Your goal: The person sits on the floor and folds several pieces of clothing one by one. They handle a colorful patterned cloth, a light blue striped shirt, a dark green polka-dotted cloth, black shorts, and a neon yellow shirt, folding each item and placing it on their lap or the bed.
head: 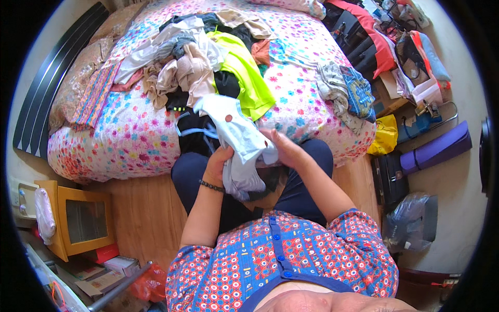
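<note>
Above my lap is a light-blue cloth garment [237, 130] with brown round spots and thin blue ties [199, 132]. My left hand [220, 160], with a dark bead bracelet on its wrist, grips its left side, thumb pressed on the cloth. A greyish, bunched part hangs below between my knees. My right hand [286, 149] lies against the right side with fingers extended; whether it pinches the cloth cannot be seen. Just beyond is a heap of clothes on the bed, including a neon-yellow garment [247, 76], a beige padded bra [193, 70] and a white garment [163, 43].
The bed [132, 136] has a flower-print sheet. Folded clothes [337, 91] lie at its right. A purple rolled mat [436, 150], a black case [391, 177] and bags stand along the right wall. A wooden cabinet [84, 218] stands at lower left, near boxes [122, 265].
</note>
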`<action>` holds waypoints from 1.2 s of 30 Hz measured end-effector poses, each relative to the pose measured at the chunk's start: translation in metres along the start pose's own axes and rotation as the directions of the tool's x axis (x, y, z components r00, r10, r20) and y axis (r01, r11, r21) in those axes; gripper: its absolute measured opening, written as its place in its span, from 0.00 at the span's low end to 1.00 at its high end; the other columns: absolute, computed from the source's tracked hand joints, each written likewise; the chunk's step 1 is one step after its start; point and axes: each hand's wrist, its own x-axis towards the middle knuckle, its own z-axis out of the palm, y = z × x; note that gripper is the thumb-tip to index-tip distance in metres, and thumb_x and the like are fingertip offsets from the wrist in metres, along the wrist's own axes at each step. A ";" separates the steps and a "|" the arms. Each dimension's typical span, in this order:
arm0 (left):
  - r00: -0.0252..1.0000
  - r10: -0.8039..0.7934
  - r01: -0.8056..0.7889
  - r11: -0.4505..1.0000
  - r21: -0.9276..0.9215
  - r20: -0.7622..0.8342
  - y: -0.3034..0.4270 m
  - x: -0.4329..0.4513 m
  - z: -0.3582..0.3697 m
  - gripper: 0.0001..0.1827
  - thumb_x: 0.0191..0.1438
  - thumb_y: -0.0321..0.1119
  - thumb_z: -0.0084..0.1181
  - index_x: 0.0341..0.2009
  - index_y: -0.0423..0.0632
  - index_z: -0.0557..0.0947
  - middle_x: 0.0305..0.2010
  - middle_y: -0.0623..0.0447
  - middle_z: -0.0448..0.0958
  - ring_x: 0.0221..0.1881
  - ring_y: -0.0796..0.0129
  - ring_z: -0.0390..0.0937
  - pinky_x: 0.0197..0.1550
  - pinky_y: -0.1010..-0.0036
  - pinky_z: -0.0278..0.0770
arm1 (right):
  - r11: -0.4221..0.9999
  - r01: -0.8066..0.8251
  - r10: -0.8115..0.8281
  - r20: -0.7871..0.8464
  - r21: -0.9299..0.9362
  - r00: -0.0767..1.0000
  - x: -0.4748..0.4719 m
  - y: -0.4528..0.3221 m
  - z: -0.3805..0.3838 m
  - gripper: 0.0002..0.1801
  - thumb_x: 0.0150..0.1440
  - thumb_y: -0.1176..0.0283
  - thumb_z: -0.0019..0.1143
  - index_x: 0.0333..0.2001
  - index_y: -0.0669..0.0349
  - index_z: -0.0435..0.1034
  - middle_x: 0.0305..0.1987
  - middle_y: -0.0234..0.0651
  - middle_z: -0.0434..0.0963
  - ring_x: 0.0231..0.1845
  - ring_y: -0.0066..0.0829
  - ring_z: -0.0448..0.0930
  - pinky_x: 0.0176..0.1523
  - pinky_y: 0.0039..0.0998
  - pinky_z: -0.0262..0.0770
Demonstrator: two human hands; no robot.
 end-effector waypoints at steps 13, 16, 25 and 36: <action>0.801 0.586 -0.333 0.601 0.726 -0.118 0.135 0.127 0.006 0.18 0.52 0.22 0.54 0.50 0.43 0.74 0.46 0.53 0.77 0.44 0.70 0.75 0.48 0.74 0.72 | 0.646 0.564 -0.757 -0.337 -0.515 0.559 0.077 -0.163 -0.092 0.10 0.56 0.81 0.47 0.41 0.62 0.74 0.33 0.27 0.76 0.33 0.15 0.72 0.38 0.17 0.67; 0.784 0.588 -0.257 0.599 0.758 -0.199 0.132 0.130 -0.039 0.14 0.54 0.31 0.58 0.45 0.44 0.77 0.42 0.56 0.78 0.40 0.75 0.74 0.45 0.79 0.70 | 0.733 0.492 -0.676 -0.428 -0.469 0.599 0.105 -0.118 -0.115 0.12 0.53 0.85 0.50 0.41 0.65 0.75 0.34 0.28 0.77 0.32 0.14 0.73 0.37 0.17 0.68; 0.578 0.722 -0.249 0.599 0.761 -0.379 0.176 0.117 -0.077 0.11 0.54 0.34 0.60 0.38 0.41 0.82 0.35 0.56 0.79 0.33 0.76 0.73 0.39 0.81 0.70 | 0.876 0.395 -0.483 -0.517 -0.278 0.707 0.121 -0.086 -0.122 0.10 0.53 0.81 0.53 0.40 0.65 0.75 0.31 0.30 0.79 0.28 0.16 0.75 0.33 0.20 0.72; 0.598 0.715 -0.223 0.582 0.782 -0.362 0.182 0.112 -0.089 0.10 0.55 0.35 0.59 0.39 0.43 0.81 0.37 0.56 0.80 0.36 0.76 0.75 0.40 0.80 0.71 | 0.861 0.377 -0.503 -0.459 -0.340 0.733 0.118 -0.086 -0.137 0.12 0.53 0.81 0.54 0.43 0.70 0.74 0.34 0.35 0.80 0.30 0.22 0.78 0.37 0.23 0.77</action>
